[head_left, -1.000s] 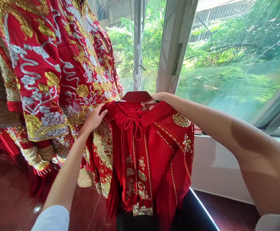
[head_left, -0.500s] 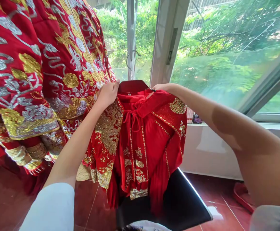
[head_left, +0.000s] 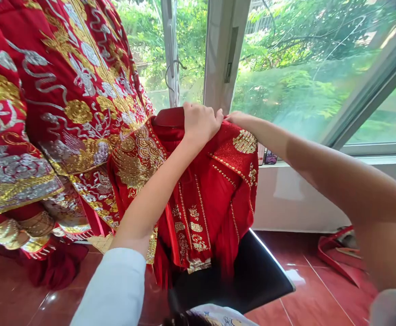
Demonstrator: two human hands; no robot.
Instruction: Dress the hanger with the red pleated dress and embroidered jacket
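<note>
A red jacket (head_left: 198, 199) with gold embroidery and beaded trim hangs on a dark red hanger (head_left: 169, 118) with a metal hook. My left hand (head_left: 203, 121) reaches across the collar, its fingers closed over the jacket's neckline close to the right shoulder. Just beside it, my right hand (head_left: 239, 119) grips the top of that shoulder; its fingertips are partly hidden behind the cloth. My left forearm covers part of the jacket front and the neck ties. The hanger's right end is hidden under my left hand.
Larger red garments with silver and gold embroidery (head_left: 79, 99) hang close on the left. Below the jacket is a black seat (head_left: 262, 276). Windows (head_left: 296, 77) with a white sill (head_left: 320, 163) stand behind. A red object (head_left: 337, 258) lies on the tiled floor at right.
My left hand has moved right, from the hanger's left shoulder across the collar to beside my right hand. My right hand stays at the right shoulder. The view has shifted slightly.
</note>
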